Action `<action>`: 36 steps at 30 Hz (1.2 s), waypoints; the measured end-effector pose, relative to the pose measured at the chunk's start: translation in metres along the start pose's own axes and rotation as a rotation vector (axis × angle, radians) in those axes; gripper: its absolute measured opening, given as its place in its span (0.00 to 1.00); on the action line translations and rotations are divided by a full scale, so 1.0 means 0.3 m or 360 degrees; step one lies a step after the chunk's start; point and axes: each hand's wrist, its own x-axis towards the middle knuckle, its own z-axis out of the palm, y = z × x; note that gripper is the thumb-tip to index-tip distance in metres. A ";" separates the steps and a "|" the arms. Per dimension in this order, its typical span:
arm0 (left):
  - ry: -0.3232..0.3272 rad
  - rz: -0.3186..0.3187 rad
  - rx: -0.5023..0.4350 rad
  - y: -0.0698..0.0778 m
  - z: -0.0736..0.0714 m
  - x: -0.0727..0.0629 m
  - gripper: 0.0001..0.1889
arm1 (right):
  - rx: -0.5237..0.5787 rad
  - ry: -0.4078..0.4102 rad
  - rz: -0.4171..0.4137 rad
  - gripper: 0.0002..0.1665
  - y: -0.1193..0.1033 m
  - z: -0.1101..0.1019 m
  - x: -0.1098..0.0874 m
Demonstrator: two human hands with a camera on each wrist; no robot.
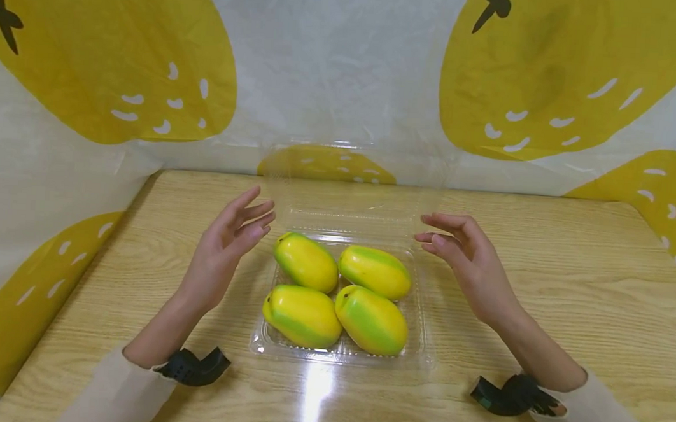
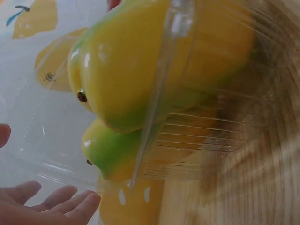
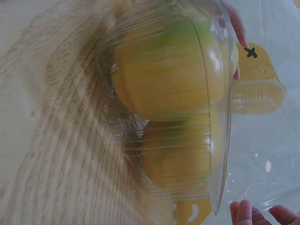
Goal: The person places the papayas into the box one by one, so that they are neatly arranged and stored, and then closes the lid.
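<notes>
In the head view a clear plastic clamshell box sits on the table, its tray (image 1: 342, 359) holding several glossy yellow-and-green mangoes (image 1: 304, 317) in two rows. The transparent lid (image 1: 350, 202) stands raised at the far side, hinged to the tray. My left hand (image 1: 218, 252) is at the lid's left side, fingers loosely extended, with nothing in its grasp. On the opposite side my right hand (image 1: 475, 272) has its fingertips near the lid's right edge; whether they touch it I cannot tell. Both wrist views show the tray's ribbed side close up, with mangoes (image 2: 117, 70) inside.
The wood-grain table (image 1: 570, 268) extends to both sides of the box. Behind it and at the left hangs a white cloth (image 1: 340, 58) printed with large yellow fruit. A black band (image 1: 195, 366) is on the left wrist, another (image 1: 509, 395) on the right.
</notes>
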 end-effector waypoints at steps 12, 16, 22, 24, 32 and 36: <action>-0.0011 0.0073 0.0128 -0.006 0.002 -0.011 0.31 | -0.0094 0.0030 0.0053 0.23 -0.011 0.004 -0.015; -0.0012 0.0052 0.0170 -0.005 0.003 -0.011 0.31 | -0.0132 0.0062 0.0109 0.25 -0.024 0.009 -0.023; -0.0009 0.0044 0.0194 0.000 0.008 -0.012 0.31 | -0.0200 0.0085 0.0141 0.25 -0.036 0.012 -0.027; -0.0013 0.0058 0.0165 0.001 0.011 -0.011 0.30 | -0.0218 0.0096 0.0154 0.25 -0.040 0.015 -0.029; -0.0016 0.0098 0.0044 0.008 0.026 -0.006 0.28 | -0.0089 0.0102 0.0032 0.30 -0.048 0.037 -0.044; -0.0014 0.0080 0.0006 0.013 0.027 -0.008 0.28 | -0.0091 0.0088 -0.0007 0.30 -0.048 0.036 -0.052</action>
